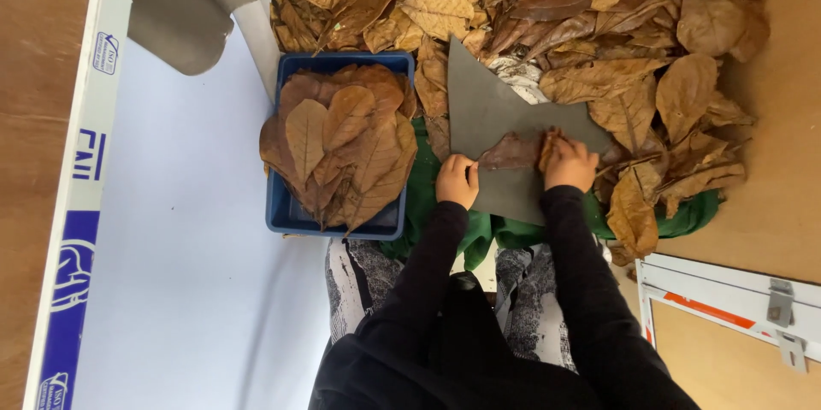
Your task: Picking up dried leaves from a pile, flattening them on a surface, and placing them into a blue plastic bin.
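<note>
Two hands worked one leaf [510,153] flat on a grey sheet [487,111]; left hand [457,181] pinched the sheet's edge to keep it from sliding; right hand [569,164] pressed down on the leaf, fingers together.

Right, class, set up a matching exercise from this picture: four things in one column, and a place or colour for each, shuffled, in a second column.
Things:
1. blue tray
2. grey board
3. green cloth
4. left hand

Places or colours:
A. under the board and the leaf pile
B. on the board's near left edge
C. filled with flat brown leaves
D. dark, with a leaf lying on it

Pairs: 1-C, 2-D, 3-A, 4-B
</note>
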